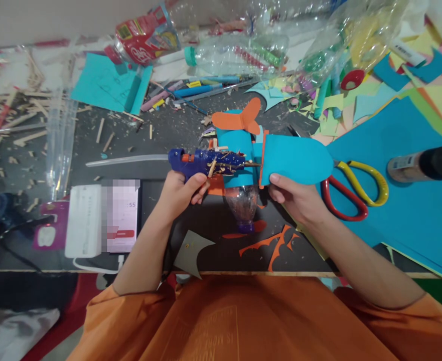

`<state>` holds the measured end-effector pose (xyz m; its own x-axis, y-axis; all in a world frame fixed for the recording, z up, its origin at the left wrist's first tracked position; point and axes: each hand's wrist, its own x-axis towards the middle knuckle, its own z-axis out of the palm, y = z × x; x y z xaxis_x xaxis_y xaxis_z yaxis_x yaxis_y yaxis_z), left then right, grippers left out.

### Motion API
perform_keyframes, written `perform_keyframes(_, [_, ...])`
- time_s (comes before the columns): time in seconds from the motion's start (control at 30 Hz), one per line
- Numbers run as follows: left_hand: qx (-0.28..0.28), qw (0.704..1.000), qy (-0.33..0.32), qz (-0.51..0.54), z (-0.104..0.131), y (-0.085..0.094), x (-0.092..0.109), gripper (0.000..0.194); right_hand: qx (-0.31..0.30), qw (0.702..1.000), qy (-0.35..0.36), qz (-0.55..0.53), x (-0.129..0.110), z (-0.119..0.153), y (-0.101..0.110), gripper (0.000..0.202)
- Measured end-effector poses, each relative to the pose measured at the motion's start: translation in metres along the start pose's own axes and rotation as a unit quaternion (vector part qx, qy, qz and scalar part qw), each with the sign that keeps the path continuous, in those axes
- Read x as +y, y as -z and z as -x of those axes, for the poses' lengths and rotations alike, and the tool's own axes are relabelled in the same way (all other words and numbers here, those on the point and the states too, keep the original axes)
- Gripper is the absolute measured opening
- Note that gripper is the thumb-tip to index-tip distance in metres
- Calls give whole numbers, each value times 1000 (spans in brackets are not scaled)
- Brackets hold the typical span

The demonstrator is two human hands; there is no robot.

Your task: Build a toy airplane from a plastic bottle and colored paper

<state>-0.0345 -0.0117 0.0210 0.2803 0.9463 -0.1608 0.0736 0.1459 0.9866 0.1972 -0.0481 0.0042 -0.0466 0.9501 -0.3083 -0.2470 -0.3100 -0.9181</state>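
Note:
My left hand (186, 193) is wrapped round the handle of a blue glue gun (205, 161), with a clear glue stick (126, 161) sticking out of its back. Wood bits and dried strings cling to its front. Its nozzle points right, at the orange edge of a rounded blue paper piece (298, 159). My right hand (292, 195) pinches that piece by its lower edge. Behind the glue gun lies a plastic bottle (243, 205) wrapped in blue paper, its purple cap towards me. An orange paper tail shape (239, 118) sits at its far end.
Red-and-yellow-handled scissors (346, 200) lie on blue paper sheets (412, 210) at right, near a dark-capped bottle (424, 164). A phone (125, 215) and white power bank (83, 220) lie at left. Plastic bottles (239, 54), wooden sticks (21, 120) and paper scraps (281, 248) litter the table.

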Motion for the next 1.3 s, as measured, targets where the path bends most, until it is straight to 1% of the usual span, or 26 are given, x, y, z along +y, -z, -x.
perform_keyframes(0.33, [10,1000,7,4,-1,-1,1,41,-1,1000,6,1,1,0,-1,50])
perform_keyframes(0.6, [30,999,16,-5,0,-1,1,35,-3,1000,7,-4,-1,1,-2,50])
perform_keyframes(0.77, [37,999,16,1,0,-1,1,39,-3,1000,4,2,0,1,-2,51])
perform_keyframes(0.97, [27,1000,6,8,-1,-2,1,44,-12,1000,3,5,0,1,-1,51])
perform_keyframes(1.13, [36,999,16,12,-1,-1,0,43,-16,1000,-1,9,0,1,-1,50])
perform_keyframes(1.3, [48,999,8,8,-1,-2,2,44,-15,1000,-6,10,0,1,-1,51])
